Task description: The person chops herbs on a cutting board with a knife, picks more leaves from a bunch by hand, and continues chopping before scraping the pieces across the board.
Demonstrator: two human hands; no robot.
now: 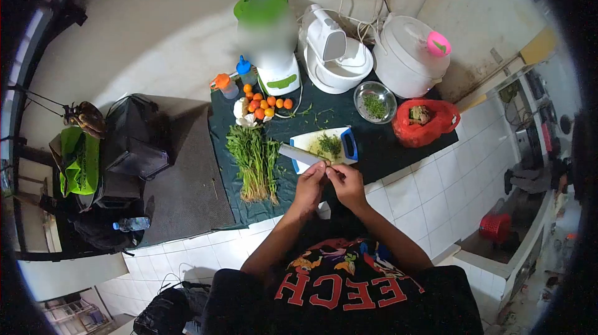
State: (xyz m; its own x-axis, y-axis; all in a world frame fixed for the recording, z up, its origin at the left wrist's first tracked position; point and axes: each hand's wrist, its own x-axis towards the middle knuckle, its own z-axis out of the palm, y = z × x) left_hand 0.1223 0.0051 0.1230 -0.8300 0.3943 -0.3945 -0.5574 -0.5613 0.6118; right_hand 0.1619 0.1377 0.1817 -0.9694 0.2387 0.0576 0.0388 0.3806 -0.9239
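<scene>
A wide-bladed knife (302,153) points to the left over the white cutting board (301,142), which has a blue handle. Its handle end runs into my right hand (347,184), whose fingers are closed around it. My left hand (309,184) is pinched at the base of the blade, touching the fingertips of my right hand; what it pinches is too small to make out. Chopped greens (329,144) lie on the board. To the left is a bunch of leafy stems (254,164) with roots toward me.
Behind are orange tomatoes (260,113), a blender (278,73), a white stand mixer (327,39) and a large lidded white container (408,55). A metal bowl of chopped greens (375,103) and a red plastic bag (423,134) stand at right. A black crate (134,142) is at left.
</scene>
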